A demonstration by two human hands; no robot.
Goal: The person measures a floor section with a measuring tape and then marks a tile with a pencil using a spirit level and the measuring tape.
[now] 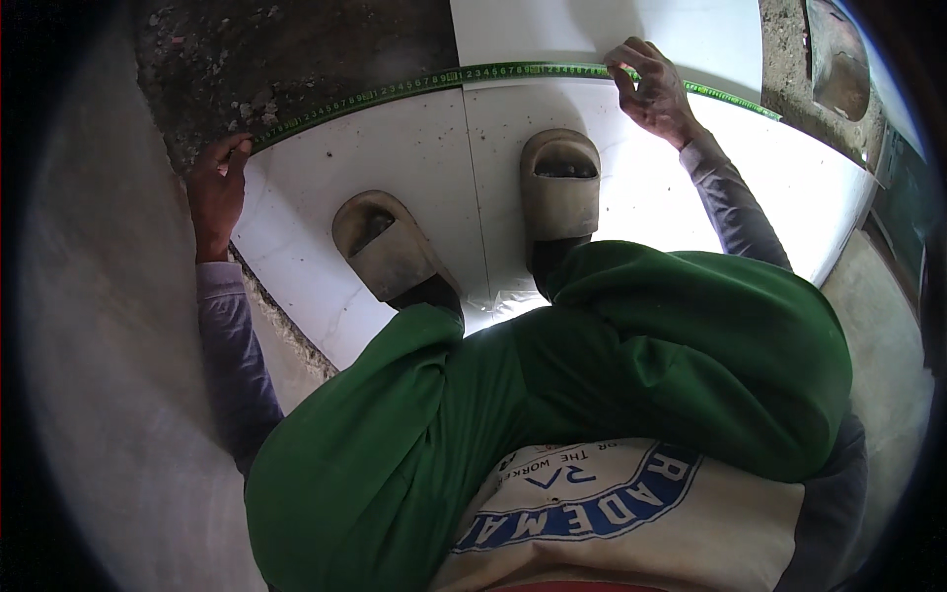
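Note:
A long green measuring tape (385, 91) runs across the upper edge of two white marble-look tiles (380, 143) and past the lower edge of a white tile (602, 30) beyond them. My left hand (219, 197) pinches the tape at its left end, by the tile's corner. My right hand (651, 94) has its fingers curled onto the tape at the right of center, near the seam with the upper tile, and the tape continues rightward beyond it.
My sandalled feet (560, 197) stand on the tiles below the tape. Dark rough ground (276, 54) lies at the upper left, a gritty strip (784, 49) at the upper right. A pale wall or slab (109, 326) borders the left side.

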